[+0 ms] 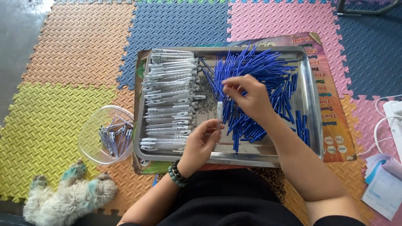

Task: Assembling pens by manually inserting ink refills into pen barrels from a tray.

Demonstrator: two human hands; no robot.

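We see the left hand [200, 142] over the near edge of the metal tray [312, 104], fingers pinching a white pen barrel [219, 110] held upright. The right hand [247, 97] hovers mid-tray, fingers pressed together on a thin blue refill [225, 86] above the blue refill pile [259, 71]. White barrels [167, 83] are stacked along the tray's left side. A clear bowl [90, 138] with a few pens sits on the foam floor mat [63, 62] beside the tray's near-left corner.
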